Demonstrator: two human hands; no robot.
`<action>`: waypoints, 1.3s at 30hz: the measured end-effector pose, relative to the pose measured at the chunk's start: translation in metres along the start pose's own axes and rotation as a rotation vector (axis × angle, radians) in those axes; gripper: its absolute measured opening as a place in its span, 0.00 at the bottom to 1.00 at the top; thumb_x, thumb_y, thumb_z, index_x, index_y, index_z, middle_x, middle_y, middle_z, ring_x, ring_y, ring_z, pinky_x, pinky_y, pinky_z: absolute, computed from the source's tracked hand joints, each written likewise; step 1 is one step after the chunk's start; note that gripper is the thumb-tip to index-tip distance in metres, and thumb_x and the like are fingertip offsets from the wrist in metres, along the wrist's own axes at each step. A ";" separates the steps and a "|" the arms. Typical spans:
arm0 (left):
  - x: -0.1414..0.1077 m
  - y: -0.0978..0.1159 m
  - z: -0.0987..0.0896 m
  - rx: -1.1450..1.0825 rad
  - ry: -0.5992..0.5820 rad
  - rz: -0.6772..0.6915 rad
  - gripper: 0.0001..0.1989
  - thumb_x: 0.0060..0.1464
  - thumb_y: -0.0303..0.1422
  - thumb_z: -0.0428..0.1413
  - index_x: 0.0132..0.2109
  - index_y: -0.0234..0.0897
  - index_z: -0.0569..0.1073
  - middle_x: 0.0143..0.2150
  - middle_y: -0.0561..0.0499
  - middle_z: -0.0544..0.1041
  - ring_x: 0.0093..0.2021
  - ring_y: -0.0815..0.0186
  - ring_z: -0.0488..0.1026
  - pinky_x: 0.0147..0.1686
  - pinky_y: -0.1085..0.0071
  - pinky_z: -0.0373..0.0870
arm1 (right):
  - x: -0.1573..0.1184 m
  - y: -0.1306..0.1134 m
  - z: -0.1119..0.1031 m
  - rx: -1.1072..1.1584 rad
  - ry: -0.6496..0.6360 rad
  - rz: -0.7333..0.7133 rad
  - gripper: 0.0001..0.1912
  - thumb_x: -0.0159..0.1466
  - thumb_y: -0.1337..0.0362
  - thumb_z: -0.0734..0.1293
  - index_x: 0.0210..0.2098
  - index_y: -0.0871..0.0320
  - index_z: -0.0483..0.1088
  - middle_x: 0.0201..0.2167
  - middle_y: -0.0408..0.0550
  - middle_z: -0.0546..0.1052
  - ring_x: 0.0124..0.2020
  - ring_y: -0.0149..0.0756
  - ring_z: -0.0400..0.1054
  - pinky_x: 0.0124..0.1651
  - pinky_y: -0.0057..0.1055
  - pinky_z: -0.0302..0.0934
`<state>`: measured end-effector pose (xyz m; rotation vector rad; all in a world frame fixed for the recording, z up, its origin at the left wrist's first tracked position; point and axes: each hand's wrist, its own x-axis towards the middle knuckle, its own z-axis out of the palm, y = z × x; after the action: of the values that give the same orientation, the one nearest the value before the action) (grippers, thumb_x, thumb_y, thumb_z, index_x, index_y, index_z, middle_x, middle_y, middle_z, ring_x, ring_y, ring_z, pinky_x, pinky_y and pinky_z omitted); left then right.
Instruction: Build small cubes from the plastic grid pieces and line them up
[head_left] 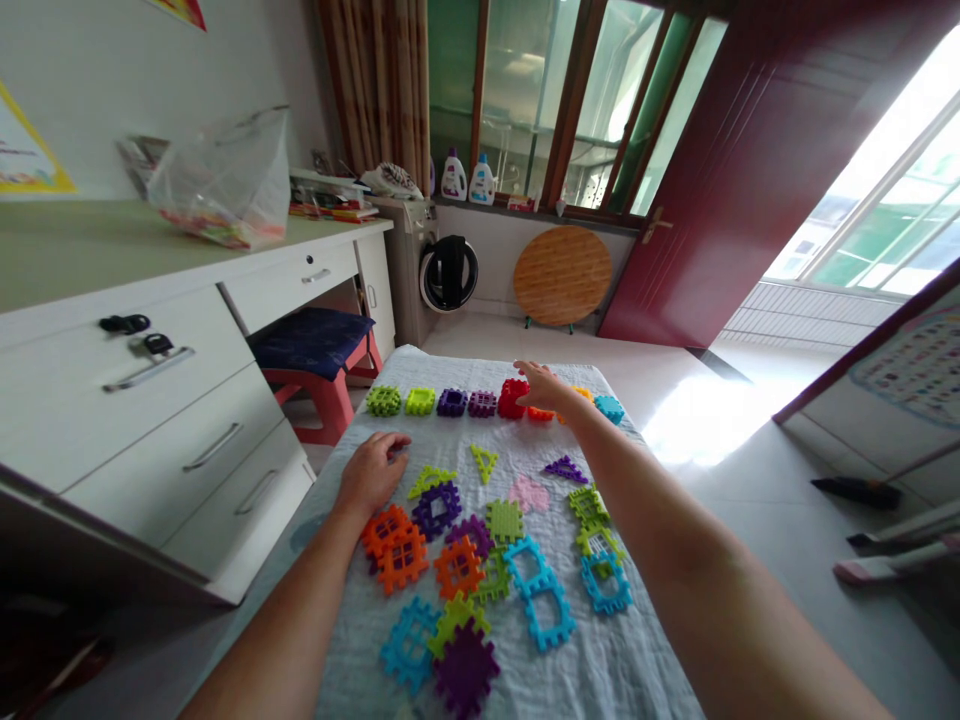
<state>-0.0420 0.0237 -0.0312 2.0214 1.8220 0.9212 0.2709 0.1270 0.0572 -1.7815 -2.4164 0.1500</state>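
The right hand [541, 388] reaches over the upper middle of the cloth-covered table [645, 660], its fingers spread apart just beside the red toothed block [512, 400]; whether they touch it cannot be told. That block stands in a row near the table's far edge. To its left are a green block [383, 401], a lime block [420, 402], a dark purple block [452, 403] and a mauve block [482, 404], with narrow gaps between. To its right, partly behind the hand and wrist, are an orange block [540, 413] and a yellow-orange block [582, 392], then a blue block [610, 408] close to the table's right edge. A strip of cloth runs between the row and the far edge.

The left hand [373, 472] lies low at the table's left edge, thumb and fingers apart, near the lime triangle [431, 480]. A wider band of cloth separates the row from the loose pieces, broken by a second lime triangle [484, 462] at centre and a purple triangle [566, 469] beside the right forearm. Below, orange panels [401, 560], blue frames [549, 612] and a solid purple panel [466, 672] crowd the lower middle, with plain cloth to their lower right.
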 end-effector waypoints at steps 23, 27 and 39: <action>-0.002 0.001 0.000 -0.066 0.025 -0.052 0.13 0.48 0.29 0.53 0.41 0.36 0.76 0.42 0.48 0.77 0.35 0.66 0.72 0.41 0.71 0.69 | -0.181 -0.150 0.007 0.317 -0.099 -0.512 0.14 0.60 0.69 0.63 0.46 0.59 0.70 0.44 0.51 0.74 0.45 0.39 0.66 0.50 0.36 0.56; -0.002 0.004 -0.001 -0.079 0.028 -0.064 0.13 0.48 0.29 0.53 0.41 0.35 0.76 0.41 0.47 0.78 0.35 0.65 0.72 0.41 0.70 0.69 | -0.158 -0.182 0.024 0.247 -0.116 -0.578 0.11 0.59 0.68 0.64 0.42 0.58 0.70 0.42 0.51 0.75 0.45 0.41 0.65 0.51 0.38 0.54; 0.005 0.000 -0.008 -0.195 0.048 -0.176 0.14 0.49 0.31 0.52 0.43 0.37 0.75 0.40 0.49 0.79 0.35 0.66 0.74 0.37 0.73 0.70 | -0.113 -0.214 0.055 0.084 -0.224 -0.504 0.20 0.55 0.64 0.65 0.47 0.60 0.66 0.47 0.55 0.72 0.47 0.51 0.63 0.46 0.46 0.60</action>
<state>-0.0467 0.0268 -0.0240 1.7071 1.8220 1.0577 0.0925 -0.0440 0.0319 -1.1230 -2.8776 0.4035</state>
